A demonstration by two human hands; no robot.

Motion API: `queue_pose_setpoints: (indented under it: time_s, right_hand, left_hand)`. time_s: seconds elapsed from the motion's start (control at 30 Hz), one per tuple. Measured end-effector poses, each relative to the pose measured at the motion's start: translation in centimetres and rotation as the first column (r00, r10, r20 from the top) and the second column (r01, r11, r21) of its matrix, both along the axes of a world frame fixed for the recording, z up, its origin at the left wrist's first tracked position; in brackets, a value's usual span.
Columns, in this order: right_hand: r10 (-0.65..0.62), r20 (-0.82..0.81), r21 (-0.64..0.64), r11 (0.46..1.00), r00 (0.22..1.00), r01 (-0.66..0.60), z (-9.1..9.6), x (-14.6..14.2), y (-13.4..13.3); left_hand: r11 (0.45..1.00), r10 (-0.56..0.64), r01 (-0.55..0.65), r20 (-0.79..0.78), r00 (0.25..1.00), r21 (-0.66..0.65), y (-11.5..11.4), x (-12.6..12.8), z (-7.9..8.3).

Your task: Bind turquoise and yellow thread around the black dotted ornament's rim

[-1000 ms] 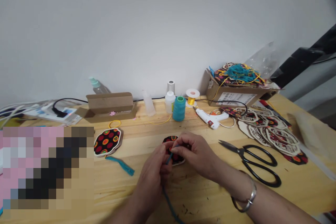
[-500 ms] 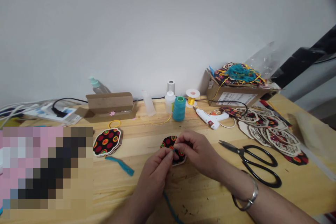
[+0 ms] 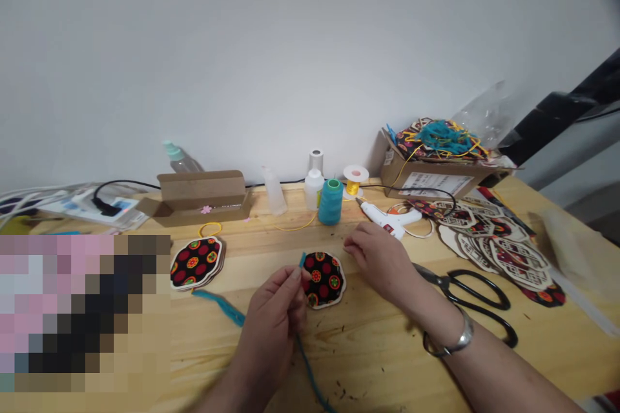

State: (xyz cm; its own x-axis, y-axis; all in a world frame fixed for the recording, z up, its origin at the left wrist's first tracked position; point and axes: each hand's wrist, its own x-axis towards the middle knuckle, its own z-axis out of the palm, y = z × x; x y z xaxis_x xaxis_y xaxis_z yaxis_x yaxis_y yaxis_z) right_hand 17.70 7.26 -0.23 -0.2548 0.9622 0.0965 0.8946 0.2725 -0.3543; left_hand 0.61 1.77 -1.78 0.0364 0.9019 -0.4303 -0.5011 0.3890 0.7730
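1. Wall (image 3: pixel 290 45): plain, pale grey, behind everything.
2. Table (image 3: pixel 368 361): light wood, filling the lower half of the view.
3. Box (image 3: pixel 394 172): brown cardboard, back right, heaped with teal and yellow strands (image 3: pixel 446 137).
4. Pile (image 3: pixel 520 261): overlapping patterned cut-outs, in front of the box.
5. Left hand (image 3: pixel 277 306): at centre, closed, pinching a teal cord (image 3: pixel 307 364) between thumb and fingers, beside a patch (image 3: pixel 323 279).
6. Right hand (image 3: pixel 380 257): to the right of the patch and apart from it, fingers curled together; whether they grip anything, I cannot tell.
7. Scissors (image 3: pixel 445 282): black-handled, partly hidden by the right hand's wrist.
8. Glue gun (image 3: pixel 394 220): white, lying just behind the right hand.
9. Patch: flat on the table between the hands, black with red and orange rounds, pale-edged; the left hand overlaps its left side, contact unclear.
10. Cone (image 3: pixel 330 206): teal thread, upright behind the patch.
11. Cord: its tip pokes up above the left thumb; a strand trails below the hand.
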Motion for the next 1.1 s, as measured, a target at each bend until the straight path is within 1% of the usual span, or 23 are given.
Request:
queue_pose_setpoints:
  time_s: [0.1, 0.27, 0.33, 0.47, 0.57, 0.73, 0.9, 1.1]
  right_hand:
    - [-0.013, 0.028, -0.004, 1.000, 1.000, 0.013, -0.1, -0.1, 0.1]
    - [0.002, 0.026, 0.004, 1.000, 1.000, -0.002, 0.0, -0.2, 0.1]
    - [-0.009, 0.061, 0.002, 1.000, 0.998, 0.009, 0.5, 0.0, 0.0]
    - [-0.043, 0.181, 0.011, 0.999, 0.983, 0.041, 2.0, 0.8, -0.5]
    - [-0.037, 0.214, -0.014, 0.999, 0.976, 0.041, 2.5, 1.2, -0.9]
    - [0.029, 0.175, -0.094, 0.995, 0.984, -0.013, 1.4, 0.9, -1.5]
    - [0.086, 0.144, -0.088, 0.993, 0.986, -0.074, 0.7, 0.0, -1.6]
    - [0.143, 0.241, -0.064, 0.989, 0.960, -0.132, 0.0, -0.6, -1.3]
  left_hand:
    - [1.000, 0.005, -0.005, 0.024, 1.000, -0.008, 0.1, 0.0, 0.0]
    - [0.999, 0.036, -0.035, 0.065, 0.997, -0.022, 0.1, 0.0, 0.1]
    - [0.999, 0.049, -0.048, 0.080, 0.996, -0.021, 0.0, 0.0, 0.2]
    - [0.998, 0.066, -0.064, 0.106, 0.992, -0.025, -0.1, 0.0, 0.3]
    - [0.998, 0.070, -0.069, 0.120, 0.990, -0.014, -0.1, -0.1, 0.3]
    - [0.996, 0.087, -0.085, 0.136, 0.987, -0.024, -0.2, 0.0, 0.5]
    - [0.997, 0.070, -0.068, 0.137, 0.988, -0.024, -0.2, 0.0, 0.5]
    - [0.997, 0.069, -0.065, 0.136, 0.988, -0.027, -0.2, 0.0, 0.6]
